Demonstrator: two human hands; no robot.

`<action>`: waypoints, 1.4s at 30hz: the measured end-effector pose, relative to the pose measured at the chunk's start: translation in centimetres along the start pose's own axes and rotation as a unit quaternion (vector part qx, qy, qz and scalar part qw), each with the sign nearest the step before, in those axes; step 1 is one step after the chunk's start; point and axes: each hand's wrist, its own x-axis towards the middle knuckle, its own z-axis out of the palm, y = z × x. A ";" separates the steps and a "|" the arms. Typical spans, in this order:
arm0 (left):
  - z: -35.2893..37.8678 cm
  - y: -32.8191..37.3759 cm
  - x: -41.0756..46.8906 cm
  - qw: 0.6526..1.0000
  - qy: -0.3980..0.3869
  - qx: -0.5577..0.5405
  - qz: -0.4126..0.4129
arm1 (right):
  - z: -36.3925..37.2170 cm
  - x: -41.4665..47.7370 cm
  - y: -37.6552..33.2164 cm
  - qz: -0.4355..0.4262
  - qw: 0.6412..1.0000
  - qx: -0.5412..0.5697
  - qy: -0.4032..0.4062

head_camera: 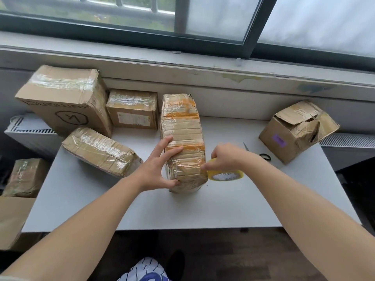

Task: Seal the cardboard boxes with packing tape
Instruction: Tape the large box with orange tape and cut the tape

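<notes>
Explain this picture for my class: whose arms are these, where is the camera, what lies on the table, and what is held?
There is no machine here: a person works with bare hands, and the one picture comes from a camera worn on the head, looking forward and down, so both arms reach in from below. The left hand grips the near end of a long, tape-wrapped cardboard box on the grey table. The right hand holds a yellow tape roll against that box's right side. Three taped boxes sit at the left, a crumpled box with loose flaps at the right, and scissors lie beside it.
</notes>
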 end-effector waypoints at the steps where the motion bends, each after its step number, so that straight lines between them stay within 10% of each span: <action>1: 0.0 -0.2 -0.2 1.000 -0.002 0.003 0.000 | 0.3 0.2 0.0 -0.001 1.000 0.008 -0.007; 16: 2.1 0.6 -0.6 0.995 0.074 -0.057 -0.019 | 2.3 1.5 0.7 0.005 0.999 -0.037 -0.009; 36: -1.1 0.8 0.0 0.995 -0.078 -0.056 -0.040 | 3.6 1.0 0.6 0.011 1.000 -0.003 0.020; 42: 1.7 3.0 0.6 0.995 0.051 -0.048 -0.071 | 4.5 0.5 -0.2 0.006 1.000 0.023 0.011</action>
